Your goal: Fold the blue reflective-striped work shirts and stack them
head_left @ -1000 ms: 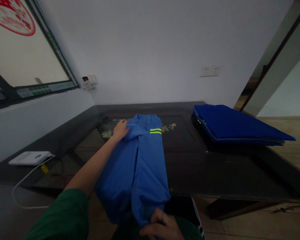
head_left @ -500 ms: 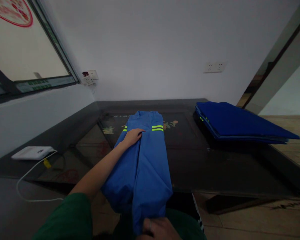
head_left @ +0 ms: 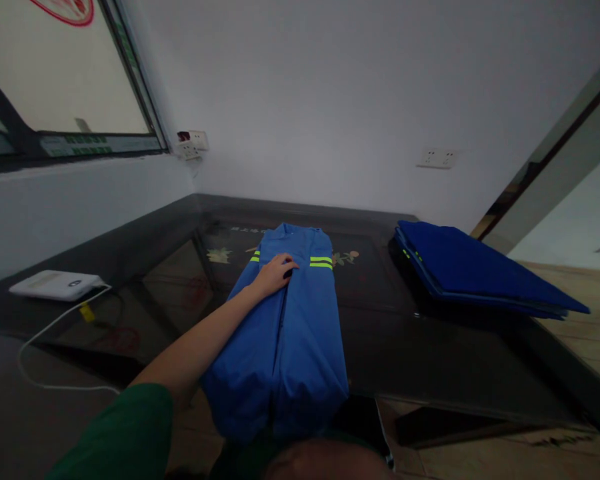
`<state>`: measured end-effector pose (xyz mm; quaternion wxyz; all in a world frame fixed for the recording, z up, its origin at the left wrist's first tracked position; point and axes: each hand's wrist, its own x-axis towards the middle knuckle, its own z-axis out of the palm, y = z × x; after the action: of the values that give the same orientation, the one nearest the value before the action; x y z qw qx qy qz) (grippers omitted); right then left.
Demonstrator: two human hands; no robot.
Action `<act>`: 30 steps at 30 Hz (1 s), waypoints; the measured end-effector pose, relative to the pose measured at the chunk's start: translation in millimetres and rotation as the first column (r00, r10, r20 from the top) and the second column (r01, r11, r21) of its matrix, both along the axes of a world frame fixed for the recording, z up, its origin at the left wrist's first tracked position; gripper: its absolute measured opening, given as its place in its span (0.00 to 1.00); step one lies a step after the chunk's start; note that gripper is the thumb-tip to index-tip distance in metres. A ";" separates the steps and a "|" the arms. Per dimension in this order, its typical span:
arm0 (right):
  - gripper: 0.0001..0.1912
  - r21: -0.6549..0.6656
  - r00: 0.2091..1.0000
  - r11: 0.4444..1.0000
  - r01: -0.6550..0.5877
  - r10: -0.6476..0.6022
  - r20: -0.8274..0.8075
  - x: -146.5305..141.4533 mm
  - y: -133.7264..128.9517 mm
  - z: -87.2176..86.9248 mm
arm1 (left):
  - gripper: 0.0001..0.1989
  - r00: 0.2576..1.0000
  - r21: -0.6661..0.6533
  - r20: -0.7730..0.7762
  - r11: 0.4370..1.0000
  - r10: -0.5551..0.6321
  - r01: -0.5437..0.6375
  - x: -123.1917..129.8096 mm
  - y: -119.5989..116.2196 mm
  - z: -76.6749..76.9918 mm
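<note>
A blue work jacket (head_left: 310, 327) with yellow-green reflective stripes lies lengthwise on the dark table, its collar at the far end. Its lower part hangs over the near edge towards my body. My left hand (head_left: 277, 275) rests on the upper front, with bent fingers and thumb closed on the cloth by the front opening. At the bottom edge of the view, my right hand (head_left: 325, 461) shows only as a blurred patch near the jacket's lower end. Its fingers are hidden.
A stack of folded dark-blue garments (head_left: 470, 270) sits on the right of the glossy table (head_left: 380, 353). On the left lies a white device (head_left: 57, 285) with a white cable (head_left: 43, 340) hanging over the near edge. A wall (head_left: 305, 100) stands behind the table.
My right hand has moved down from the jacket's lower end to the view's bottom edge, and the folded-out lower strip has dropped from sight. My left hand stays on the chest. The view has tilted.
</note>
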<state>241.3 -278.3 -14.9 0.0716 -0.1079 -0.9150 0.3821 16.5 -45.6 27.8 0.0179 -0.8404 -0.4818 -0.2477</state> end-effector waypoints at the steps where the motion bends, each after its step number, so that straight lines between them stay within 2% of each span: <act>1: 0.14 -0.091 0.992 0.988 -0.125 0.125 -0.011 11.7 8.8 26.6 | 0.14 1.000 0.029 -0.011 0.999 0.018 -0.017 1.3 -0.8 0.7; 2: 0.16 -0.180 0.975 0.959 -0.220 0.221 -0.019 22.2 21.8 54.9 | 0.13 0.999 0.049 -0.022 0.998 0.036 -0.035 2.3 -1.0 1.4; 4: 0.18 -0.342 0.964 0.904 -0.255 0.267 -0.014 36.2 62.8 107.9 | 0.13 0.998 0.062 -0.035 0.996 0.059 -0.057 2.8 -0.4 2.3; 5: 0.18 -0.364 0.990 0.923 -0.126 0.142 0.018 38.9 91.0 128.3 | 0.14 0.997 0.056 -0.031 0.996 0.065 -0.063 2.2 0.4 2.4; 6: 0.19 -0.333 0.999 0.942 0.036 -0.022 0.045 38.9 123.8 142.9 | 0.14 0.997 0.041 -0.018 0.997 0.070 -0.069 1.2 1.3 2.2; 7: 0.18 -0.260 0.981 0.946 0.195 -0.192 0.037 36.7 160.0 151.1 | 0.15 0.997 0.019 0.002 0.997 0.072 -0.073 -0.2 2.2 1.9; 8: 0.17 -0.172 0.940 0.927 0.334 -0.340 -0.002 32.8 198.4 153.4 | 0.15 0.997 -0.008 0.024 0.997 0.072 -0.071 -1.7 3.0 1.5; 9: 0.15 -0.087 0.881 0.881 0.465 -0.470 -0.049 27.8 237.1 150.5 | 0.16 0.997 -0.038 0.042 0.997 0.068 -0.067 -3.2 3.4 1.3; 10: 0.13 -0.006 0.810 0.813 0.582 -0.580 -0.089 22.4 274.4 143.9 | 0.16 0.997 -0.067 0.054 0.996 0.063 -0.060 -4.5 3.4 1.4; 12: 0.08 0.158 0.616 0.596 0.788 -0.766 -0.182 11.6 339.3 124.7 | 0.16 0.997 -0.104 0.053 0.993 0.057 -0.051 -6.3 1.5 3.3; 13: 0.09 0.212 0.540 0.501 0.839 -0.813 -0.216 6.4 365.2 114.4 | 0.16 0.997 -0.110 0.038 0.992 0.061 -0.056 -6.6 -0.4 5.3; 15: 0.13 0.241 0.498 0.446 0.862 -0.837 -0.230 -3.3 403.4 96.0 | 0.16 0.996 -0.097 -0.018 0.991 0.086 -0.087 -6.1 -5.9 11.2; 19: 0.12 0.250 0.558 0.508 0.824 -0.804 -0.205 -18.1 444.8 69.8 | 0.13 0.979 -0.081 -0.164 0.988 0.120 -0.135 -2.8 -17.6 25.8; 22: 0.07 0.271 0.593 0.539 0.798 -0.783 -0.189 -18.5 466.4 55.7 | 0.10 0.977 -0.141 -0.161 0.977 0.139 -0.162 -1.4 -20.9 32.6; 27: 0.11 0.308 0.617 0.553 0.774 -0.767 -0.176 -1.8 493.6 39.6 | 0.08 0.981 -0.273 0.081 0.950 0.178 -0.150 -1.8 -17.5 31.7; 30: 0.12 0.324 0.627 0.556 0.765 -0.758 -0.180 4.0 500.8 31.5 | 0.09 0.955 -0.263 0.257 0.962 0.146 -0.076 -1.3 -15.0 29.5</act>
<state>245.3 222.5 16.7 0.2574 -0.4730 -0.8318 0.1347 15.2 -60.6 57.3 -0.1413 -0.7650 -0.5536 -0.2973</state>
